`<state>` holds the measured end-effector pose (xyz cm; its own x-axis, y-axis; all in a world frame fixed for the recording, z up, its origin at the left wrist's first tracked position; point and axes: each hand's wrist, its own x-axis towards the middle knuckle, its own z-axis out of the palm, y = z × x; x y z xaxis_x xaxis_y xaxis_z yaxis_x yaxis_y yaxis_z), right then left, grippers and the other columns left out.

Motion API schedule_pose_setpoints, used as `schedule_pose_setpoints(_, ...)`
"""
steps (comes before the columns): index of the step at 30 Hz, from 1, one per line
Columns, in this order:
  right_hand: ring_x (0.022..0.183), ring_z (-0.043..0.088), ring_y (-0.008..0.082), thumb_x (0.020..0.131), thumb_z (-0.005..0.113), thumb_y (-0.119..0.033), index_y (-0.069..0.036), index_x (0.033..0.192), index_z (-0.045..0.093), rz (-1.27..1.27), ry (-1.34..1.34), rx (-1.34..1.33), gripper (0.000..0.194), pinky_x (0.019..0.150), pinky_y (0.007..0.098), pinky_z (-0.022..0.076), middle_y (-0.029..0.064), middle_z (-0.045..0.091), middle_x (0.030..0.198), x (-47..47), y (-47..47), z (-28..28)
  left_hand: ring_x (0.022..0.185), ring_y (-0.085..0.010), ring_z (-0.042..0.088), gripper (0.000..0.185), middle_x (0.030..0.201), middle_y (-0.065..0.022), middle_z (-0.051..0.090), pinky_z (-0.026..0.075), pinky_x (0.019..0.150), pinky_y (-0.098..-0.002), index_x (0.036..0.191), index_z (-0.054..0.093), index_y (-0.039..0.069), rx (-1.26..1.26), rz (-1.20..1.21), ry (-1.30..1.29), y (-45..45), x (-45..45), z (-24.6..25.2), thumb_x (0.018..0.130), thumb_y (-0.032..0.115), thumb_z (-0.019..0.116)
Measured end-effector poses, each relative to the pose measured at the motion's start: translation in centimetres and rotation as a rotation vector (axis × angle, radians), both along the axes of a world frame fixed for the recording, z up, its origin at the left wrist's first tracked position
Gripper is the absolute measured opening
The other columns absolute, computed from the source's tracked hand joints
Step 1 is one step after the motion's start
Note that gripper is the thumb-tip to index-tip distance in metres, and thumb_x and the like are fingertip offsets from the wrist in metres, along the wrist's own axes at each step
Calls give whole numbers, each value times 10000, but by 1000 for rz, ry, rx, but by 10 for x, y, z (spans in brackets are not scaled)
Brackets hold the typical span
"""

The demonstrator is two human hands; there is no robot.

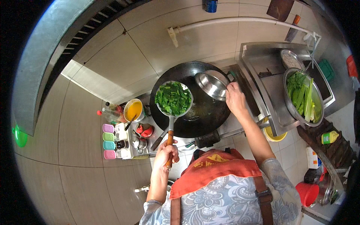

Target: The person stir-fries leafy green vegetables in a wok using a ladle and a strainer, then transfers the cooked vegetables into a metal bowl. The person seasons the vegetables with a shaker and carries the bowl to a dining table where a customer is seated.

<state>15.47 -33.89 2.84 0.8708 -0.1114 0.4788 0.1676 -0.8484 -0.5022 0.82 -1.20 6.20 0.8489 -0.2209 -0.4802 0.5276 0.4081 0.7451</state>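
My left hand (168, 154) grips the wooden handle of a metal strainer ladle (171, 123). Chopped dark green leafy vegetables (173, 98) are heaped in its round head, above the left side of a large black wok (205, 128). On the other side, my right hand (234, 97) holds a steel bowl (210, 84) by its rim, tilted over the wok. The bowl's inside looks bare where it shows. A little liquid seems to lie in the wok's bottom. Below the strainer, a dark-handled utensil (158, 142) rests against the wok's near edge.
Left of the wok stand a pot of yellow liquid (134, 110), a condiment box with coloured lids (108, 145), a small metal pot (139, 144) and bottles (109, 114). Right, a steel basin of green vegetables (319, 97) sits by the sink (327, 99). A pipe (213, 22) crosses the wall.
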Motion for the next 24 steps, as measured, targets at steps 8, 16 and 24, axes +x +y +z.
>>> schedule_pose_setpoints(8,698,618,418,897,540,-119,-37,978,549,19,-74,-35,115,640,497,531,137,513,1077,-10,-2,10,342,-160,395,279,552,-55,433,342,353,-294,1089,482,-4,-6,11,-31,-3,2,6,814,37,461)
schedule_pose_setpoints(16,696,623,396,902,549,-129,-60,951,543,33,-146,-29,86,627,495,526,113,503,1071,-13,-2,9,332,-159,388,284,557,-51,432,340,347,-297,1088,486,-6,0,17,-24,-5,2,12,806,21,457)
schedule_pose_setpoints(24,677,618,396,912,539,-140,-43,967,547,16,-148,-32,112,628,484,528,132,493,1093,-13,-5,2,343,-156,392,277,553,-47,428,353,354,-296,1081,498,-9,1,-4,-28,-4,3,12,812,31,449)
